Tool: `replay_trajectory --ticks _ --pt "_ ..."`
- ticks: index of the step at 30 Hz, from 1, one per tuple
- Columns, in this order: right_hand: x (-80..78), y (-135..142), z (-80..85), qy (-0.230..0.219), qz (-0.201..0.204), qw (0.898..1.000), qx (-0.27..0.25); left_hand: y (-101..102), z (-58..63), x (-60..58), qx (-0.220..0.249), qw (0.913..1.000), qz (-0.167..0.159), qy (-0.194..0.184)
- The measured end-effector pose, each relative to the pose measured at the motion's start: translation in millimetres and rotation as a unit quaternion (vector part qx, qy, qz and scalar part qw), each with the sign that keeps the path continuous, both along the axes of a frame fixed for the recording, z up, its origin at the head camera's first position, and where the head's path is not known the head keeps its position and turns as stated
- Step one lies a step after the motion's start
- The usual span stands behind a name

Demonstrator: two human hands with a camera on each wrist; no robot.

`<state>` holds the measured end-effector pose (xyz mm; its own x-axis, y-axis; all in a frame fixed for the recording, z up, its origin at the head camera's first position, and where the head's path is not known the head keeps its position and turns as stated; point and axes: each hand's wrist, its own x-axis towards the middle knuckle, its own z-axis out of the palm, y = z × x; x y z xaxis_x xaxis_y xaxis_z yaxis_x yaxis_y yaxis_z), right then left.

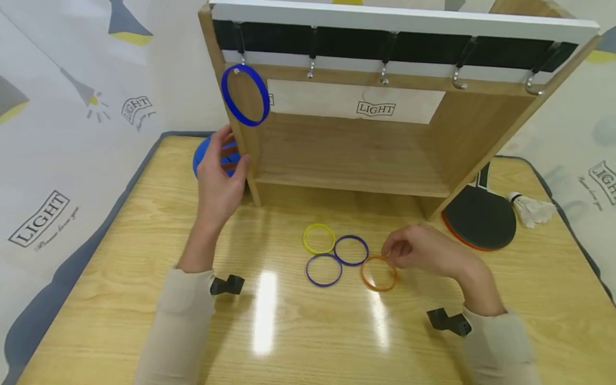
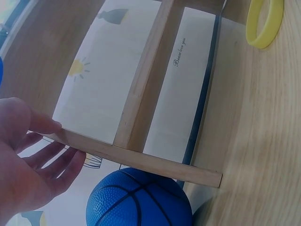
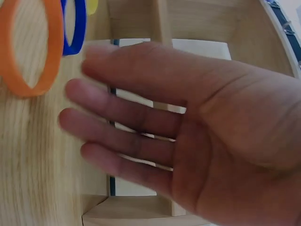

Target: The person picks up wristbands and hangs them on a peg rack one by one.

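Four rings flat on the table (image 1: 144, 299): orange ring (image 1: 379, 273) nearest, right hand (image 1: 423, 251) at its 2 o'clock edge, fingers loosely extended in the wrist view, gripping nothing. Farther, left hand (image 1: 218, 174) spread, holding nothing, against the wooden rack (image 1: 356, 155). Farthest, blue ring (image 1: 244, 95) hung on the leftmost hook (image 1: 237, 67).

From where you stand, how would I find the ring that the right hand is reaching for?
Start at the wooden rack with hooks on the table. In front of it lie four thin rings in a cluster. The orange ring lies nearest the right hand, at its fingertips; it is the only orange one, beside the yellow ring and two purple rings.
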<state>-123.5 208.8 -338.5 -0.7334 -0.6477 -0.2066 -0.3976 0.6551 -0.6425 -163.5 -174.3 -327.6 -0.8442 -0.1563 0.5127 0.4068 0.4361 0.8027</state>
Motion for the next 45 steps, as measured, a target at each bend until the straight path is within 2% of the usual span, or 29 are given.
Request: replay_trajectory --ticks 10,25,34,45 --pt "-5.6 0 -9.8 -0.009 0.016 1.0 0.009 -5 1.3 3.6 -0.001 1.0 0.005 -0.001" --pt "-9.6 2 -19.4 -0.008 0.01 0.999 0.039 -2 -0.2 2.5 -0.004 0.9999 0.009 -0.002" --pt "-7.7 4 -18.5 -0.018 -0.002 0.999 0.044 1 1.2 1.0 -0.001 1.0 0.001 0.0" --pt "-8.2 5 -19.0 0.002 -0.005 0.999 0.054 2 0.8 0.1 0.0 1.0 0.005 0.0"
